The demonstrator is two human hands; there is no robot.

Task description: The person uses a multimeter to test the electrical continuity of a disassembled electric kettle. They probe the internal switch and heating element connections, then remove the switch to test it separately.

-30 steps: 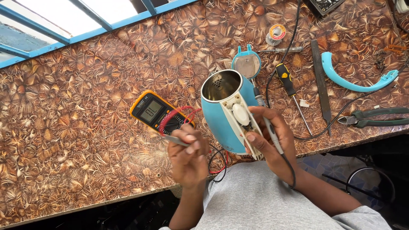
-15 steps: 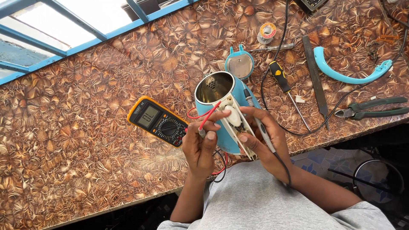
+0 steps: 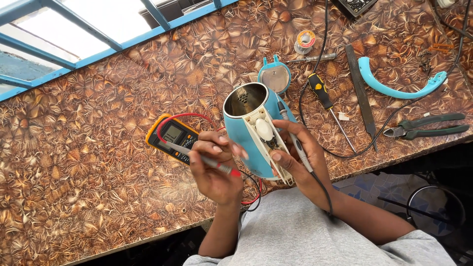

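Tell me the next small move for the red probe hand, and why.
Probably bring the red probe in the left hand across to the kettle's exposed white strip. Its tip points away toward the multimeter, while the right hand steadies the kettle and holds the black probe there.

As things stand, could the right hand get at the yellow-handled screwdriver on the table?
Probably not at once: the right hand is occupied, steadying the blue kettle and holding the black probe. The screwdriver itself lies uncovered just beyond the kettle, with nothing on it.

Left tabletop [image 3: 74,187] lies open; tools [image 3: 423,126] and cable [image 3: 315,74] crowd the right.
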